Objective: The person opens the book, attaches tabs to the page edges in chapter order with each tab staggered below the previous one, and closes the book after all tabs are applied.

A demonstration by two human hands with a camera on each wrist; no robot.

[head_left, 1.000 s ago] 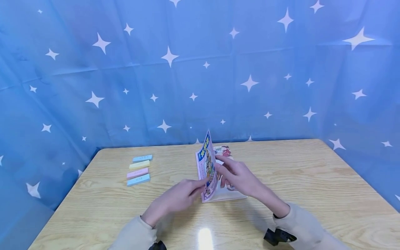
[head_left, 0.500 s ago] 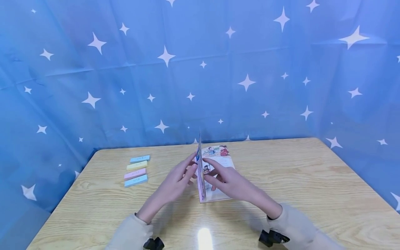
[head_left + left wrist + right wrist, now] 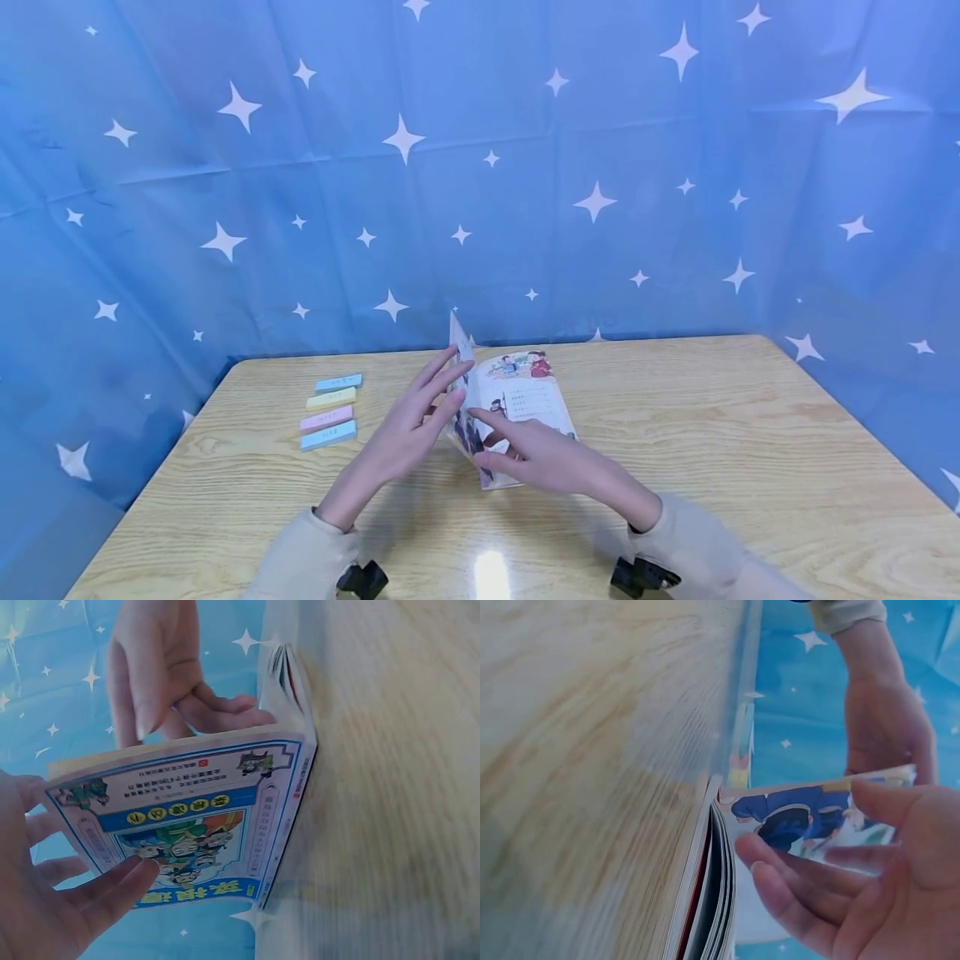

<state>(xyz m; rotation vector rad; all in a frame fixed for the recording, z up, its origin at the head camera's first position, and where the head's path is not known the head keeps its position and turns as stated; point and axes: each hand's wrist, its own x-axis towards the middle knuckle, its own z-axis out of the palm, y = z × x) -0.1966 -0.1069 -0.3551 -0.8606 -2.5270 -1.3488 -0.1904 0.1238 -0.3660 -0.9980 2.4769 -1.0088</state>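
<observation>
A thin picture book (image 3: 517, 400) lies open near the middle of the desk (image 3: 750, 450), a little toward its far edge. Its back part rests flat on the wood, showing a white page with a coloured drawing at the top and lines of print below. The front cover and a few leaves stand raised and tilted over toward the left.

The left hand (image 3: 408, 429) is behind that raised cover, its fingers (image 3: 442, 371) straight and spread wide, pressing flat against the printed outer face; the left wrist view shows a fingertip (image 3: 131, 874) laid on the blue and yellow cover art (image 3: 187, 840). The right hand (image 3: 536, 458) is on the inner side, over the near part of the open page. Its fingers (image 3: 795, 889) are loosely bent and slightly parted, the tips touching the inner face of the raised leaf, which shows a dark blue figure in the right wrist view. They are not closed round anything. The book's spine (image 3: 289, 825) lies along the desk, with the fanned page edges (image 3: 716, 900) just above the wood.

Four small sticky-note pads (image 3: 332, 406), blue, yellow, pink and blue, lie in a row toward the far left corner, well apart from the book. Both arms wear beige sleeves (image 3: 307, 558). A blue cloth with white stars (image 3: 600, 167) hangs behind and around the desk.
</observation>
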